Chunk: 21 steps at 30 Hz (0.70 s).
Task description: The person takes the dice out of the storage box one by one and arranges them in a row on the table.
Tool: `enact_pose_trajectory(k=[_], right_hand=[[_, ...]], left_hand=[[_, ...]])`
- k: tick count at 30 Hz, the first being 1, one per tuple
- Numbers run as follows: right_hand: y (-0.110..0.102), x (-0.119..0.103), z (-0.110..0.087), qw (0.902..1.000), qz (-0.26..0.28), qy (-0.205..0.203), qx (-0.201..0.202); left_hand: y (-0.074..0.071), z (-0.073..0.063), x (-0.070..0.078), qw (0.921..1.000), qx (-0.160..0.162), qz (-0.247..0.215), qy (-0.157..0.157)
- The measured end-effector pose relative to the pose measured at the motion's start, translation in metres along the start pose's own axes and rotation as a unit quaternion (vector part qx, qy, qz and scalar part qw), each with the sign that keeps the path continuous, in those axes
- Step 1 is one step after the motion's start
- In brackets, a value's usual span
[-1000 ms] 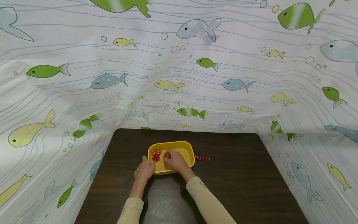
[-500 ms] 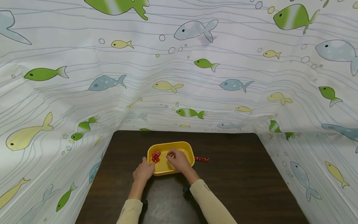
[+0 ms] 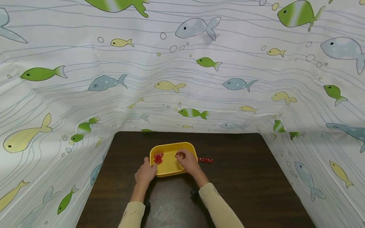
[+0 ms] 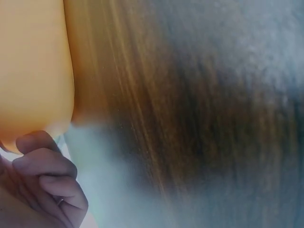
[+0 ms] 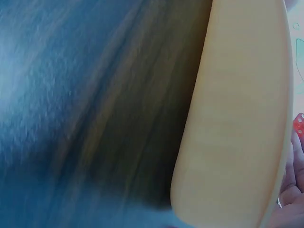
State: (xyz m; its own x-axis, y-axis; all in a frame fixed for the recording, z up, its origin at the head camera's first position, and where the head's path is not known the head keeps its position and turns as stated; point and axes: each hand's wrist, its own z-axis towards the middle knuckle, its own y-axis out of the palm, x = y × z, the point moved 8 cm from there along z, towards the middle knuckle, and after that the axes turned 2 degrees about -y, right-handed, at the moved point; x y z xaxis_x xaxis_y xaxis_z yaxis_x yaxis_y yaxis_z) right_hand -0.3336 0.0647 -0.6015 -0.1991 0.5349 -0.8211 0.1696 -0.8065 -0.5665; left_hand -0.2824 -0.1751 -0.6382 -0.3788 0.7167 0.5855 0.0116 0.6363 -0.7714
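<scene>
A shallow yellow tray (image 3: 171, 174) sits on the dark table, with several red dice (image 3: 158, 157) with white spots bunched at its left end. My left hand (image 3: 145, 172) grips the tray's left front corner, thumb over the rim; in the left wrist view its fingers (image 4: 45, 161) curl at the tray's edge. Over the right part of the tray is my right hand (image 3: 188, 161), pinching a red die (image 5: 299, 124) between its fingertips. In the right wrist view the tray's outer wall (image 5: 232, 118) hides most of that hand.
A row of red dice (image 3: 205, 160) lies on the dark wood-grain table (image 3: 242, 180), just right of the tray. A white fish-print curtain (image 3: 182, 98) stands behind the table and along both sides.
My right hand has moved to the right across the tray, away from the bunched dice, with the die in its fingers. The left hand keeps its grip on the tray.
</scene>
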Motion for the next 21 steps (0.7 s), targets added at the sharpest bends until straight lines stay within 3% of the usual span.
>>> enact_pose_trajectory(k=[10, 21], right_hand=[[-0.028, 0.004, -0.002, 0.9988, 0.01, -0.005, 0.047], [-0.064, 0.022, -0.004, 0.9895, 0.094, 0.001, 0.11]], left_hand=[[0.001, 0.001, 0.002, 1.0, 0.004, -0.001, 0.003], [-0.003, -0.001, 0.003, 0.9998, 0.017, 0.001, 0.008]])
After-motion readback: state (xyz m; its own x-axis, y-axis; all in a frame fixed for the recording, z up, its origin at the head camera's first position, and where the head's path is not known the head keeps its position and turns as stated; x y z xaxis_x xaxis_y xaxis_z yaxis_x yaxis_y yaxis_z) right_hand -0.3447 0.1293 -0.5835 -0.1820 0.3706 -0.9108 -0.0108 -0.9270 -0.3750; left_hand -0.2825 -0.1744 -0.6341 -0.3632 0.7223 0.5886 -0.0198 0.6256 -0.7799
